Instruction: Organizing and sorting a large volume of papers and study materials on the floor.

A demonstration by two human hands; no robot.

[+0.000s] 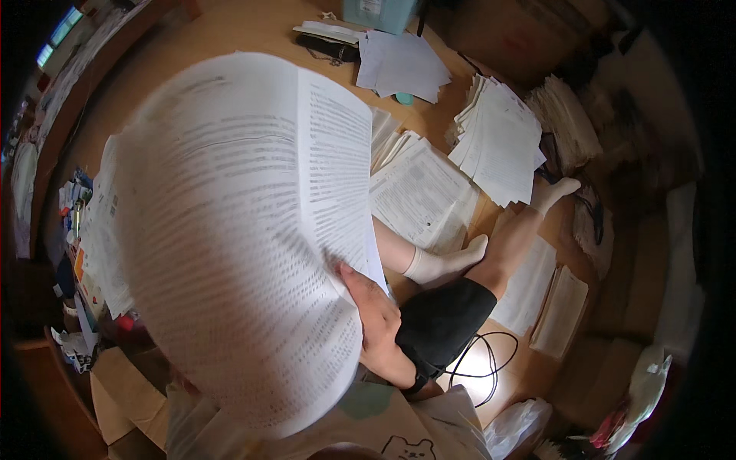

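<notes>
A large stack of printed sheets point(222, 222) rises close in front of me, bowed, with a fold or page edge running down its right part. My right hand point(373, 318) grips its lower right edge, the thumb pressed on the printed side and the fingers behind. A dark band circles that wrist. The print on the left part is smeared by motion. My left hand does not show; the sheets cover the area on that side. Just beyond the sheets, a pile of printed papers point(422, 192) lies on the floor beside my white-socked foot.
A fanned paper pile point(502, 142) lies farther right, with a bundle point(563, 123) behind it. Flat papers point(560, 310) and a black cable point(494, 368) lie right of my legs. A cardboard box point(126, 395) is at lower left. A light-blue bin point(379, 11) stands at the far side.
</notes>
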